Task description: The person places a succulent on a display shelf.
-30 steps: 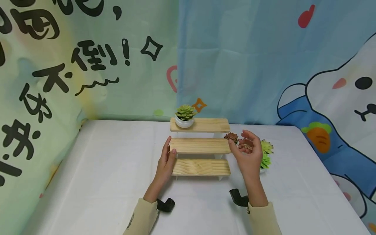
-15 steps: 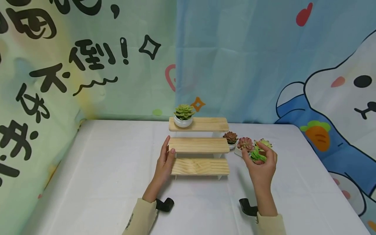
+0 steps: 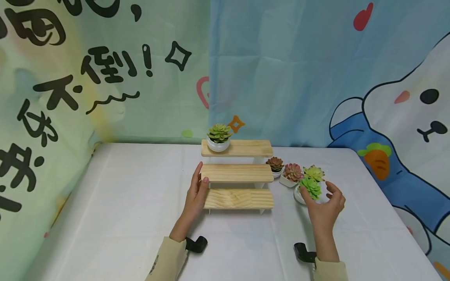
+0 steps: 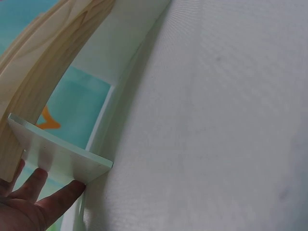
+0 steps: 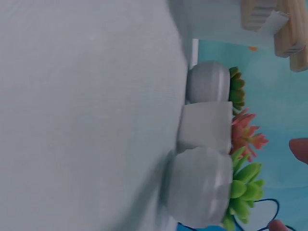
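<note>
- The worktop point(image 3: 123, 218) is covered in a plain white cloth, and printed fabric backdrops point(image 3: 281, 70) with black characters and a cartoon animal hang behind it.
- A 3-step wooden stand point(image 3: 237, 173) sits mid-worktop, with a green succulent in a white pot point(image 3: 218, 137) at the left end of its top step.
- 4 more small potted succulents cluster just right of the stand: a brownish one point(image 3: 275, 165), a pink one point(image 3: 292, 174), a yellow-green one point(image 3: 314, 173) and a bright green one point(image 3: 309, 189) nearest the person.
- The left wrist view alone shows the stand's white side panel point(image 4: 57, 156) and fingertips point(image 4: 62, 197) touching its lower edge.
- The right wrist view alone shows the pots side-on, the round white pot of the bright green one point(image 5: 199, 185) closest; it is blurred.
- The left hand point(image 3: 197, 193) lies flat, fingers straight, against the stand's left end at the middle and lower steps.
- The right hand point(image 3: 325, 208) is cupped loosely open around the bright green succulent, thumb near its pot; whether skin touches it I cannot tell, and the grip has not closed on it.
</note>
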Available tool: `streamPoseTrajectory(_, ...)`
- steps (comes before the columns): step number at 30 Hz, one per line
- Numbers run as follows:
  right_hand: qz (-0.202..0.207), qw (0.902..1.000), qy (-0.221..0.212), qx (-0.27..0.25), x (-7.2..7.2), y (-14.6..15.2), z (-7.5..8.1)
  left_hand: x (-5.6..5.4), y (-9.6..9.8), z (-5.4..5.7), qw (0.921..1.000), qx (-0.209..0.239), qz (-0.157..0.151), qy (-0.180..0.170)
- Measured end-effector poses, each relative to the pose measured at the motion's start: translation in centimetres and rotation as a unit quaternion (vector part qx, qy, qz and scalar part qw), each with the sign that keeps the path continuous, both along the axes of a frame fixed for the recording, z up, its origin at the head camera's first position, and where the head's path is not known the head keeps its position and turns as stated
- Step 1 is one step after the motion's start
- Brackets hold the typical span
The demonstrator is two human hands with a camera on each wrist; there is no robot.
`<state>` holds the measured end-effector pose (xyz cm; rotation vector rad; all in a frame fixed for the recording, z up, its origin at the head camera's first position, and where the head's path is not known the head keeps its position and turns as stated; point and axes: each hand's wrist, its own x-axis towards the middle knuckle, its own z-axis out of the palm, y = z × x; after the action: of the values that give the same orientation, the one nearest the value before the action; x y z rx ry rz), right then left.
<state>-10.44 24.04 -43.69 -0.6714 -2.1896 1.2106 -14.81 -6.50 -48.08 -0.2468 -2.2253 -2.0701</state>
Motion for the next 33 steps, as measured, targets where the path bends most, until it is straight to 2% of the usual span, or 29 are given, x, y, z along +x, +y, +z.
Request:
streamPoseTrajectory(8,0.006,0.9951,-0.078,-0.06,-0.6,0.7,-0.9,0.1,0.1,0.1,1.0,0.004,0.0,0.001)
streamPoseTrajectory(16,0.024,0.983,-0.159,-0.088,-1.4,1.5,-1.4,0.0,0.0,0.1,1.0,0.004,-0.001,0.002)
streamPoseTrajectory(25,0.045,0.9803,-0.175,-0.08,-1.9,1.8,-1.8,0.1,-0.2,0.1,1.0,0.007,0.003,0.002)
streamPoseTrajectory(33,0.039,0.9782,-0.181,-0.094,-1.7,1.9,-1.7,0.1,0.0,0.1,1.0,-0.001,0.002,-0.003)
